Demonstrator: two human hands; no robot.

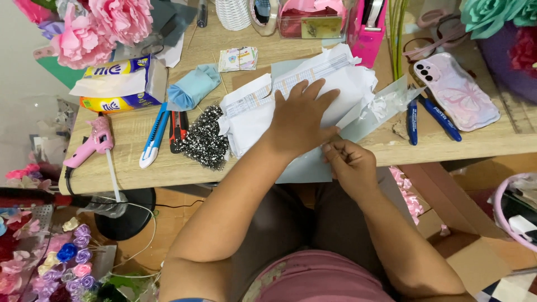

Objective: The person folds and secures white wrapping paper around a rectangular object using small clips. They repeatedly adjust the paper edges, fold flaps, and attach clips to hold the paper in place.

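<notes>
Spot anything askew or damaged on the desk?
The white paper under the left hand is crumpled and torn-edged. The pink glue gun lies on its side at the desk's front edge, nozzle overhanging. Nothing spilled.

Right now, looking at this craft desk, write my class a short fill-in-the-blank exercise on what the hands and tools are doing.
1. The left hand lies flat on the ____ paper.
2. The right hand pinches the paper's edge at the desk's ____ edge.
3. The glue gun is ____ in colour.
4. The phone lies to the ____ of the two blue pens.

Missing words: white; front; pink; right
</notes>
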